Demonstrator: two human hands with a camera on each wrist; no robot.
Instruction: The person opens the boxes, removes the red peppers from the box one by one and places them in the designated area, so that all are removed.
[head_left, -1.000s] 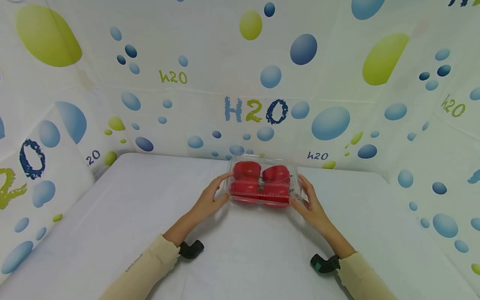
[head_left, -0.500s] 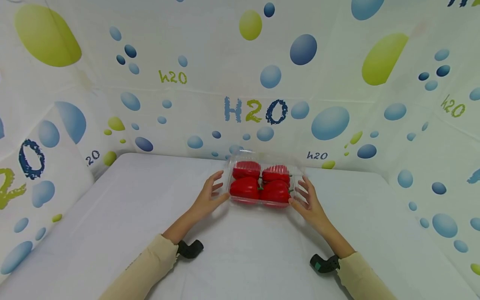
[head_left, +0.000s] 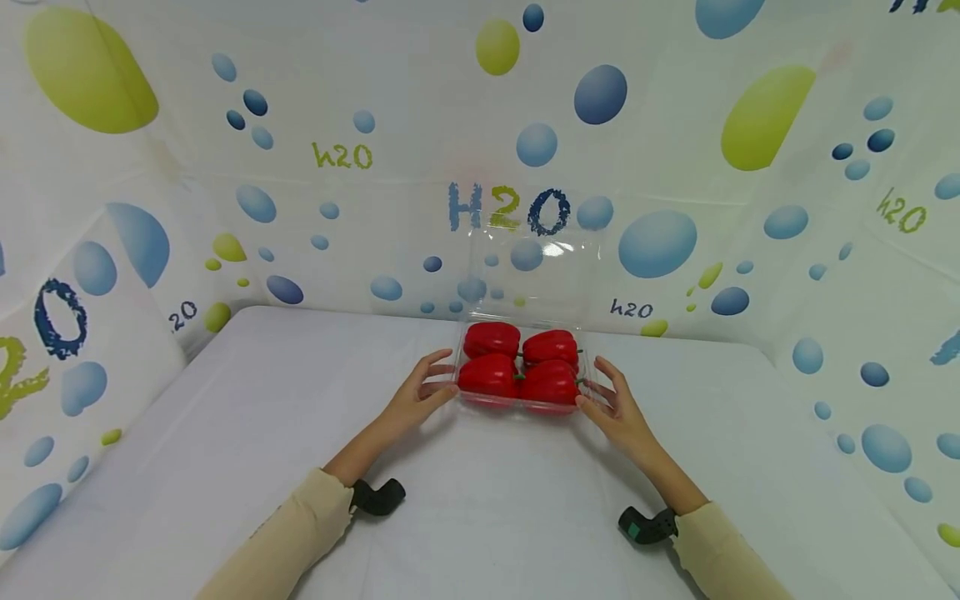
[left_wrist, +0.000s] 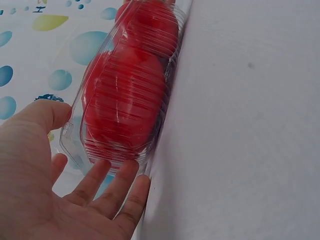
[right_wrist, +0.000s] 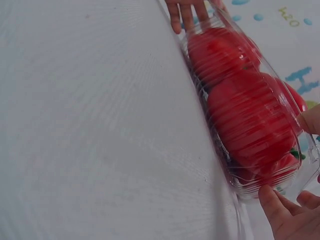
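Several red bell peppers [head_left: 489, 377] lie in a clear plastic clamshell container [head_left: 517, 405] at the far middle of the table. The clear lid [head_left: 555, 248] stands raised at the back. My left hand [head_left: 411, 402] is at the container's left end; in the left wrist view its thumb touches the rim and its relaxed fingertips are at the lower end wall. My right hand [head_left: 622, 414] is at the right end, fingers spread, its thumb at the front corner. In the right wrist view part of this hand is cut off by the frame.
A white cloth covers the table [head_left: 495, 517]. Behind it hangs a white curtain [head_left: 420, 100] printed with blue and green spots and H2O lettering. Black devices [head_left: 380, 497] are strapped at both wrists.
The container's lid has swung up and back from over the peppers to stand upright behind them. Both hands' fingers have come off the lid and lowered to the container's ends.
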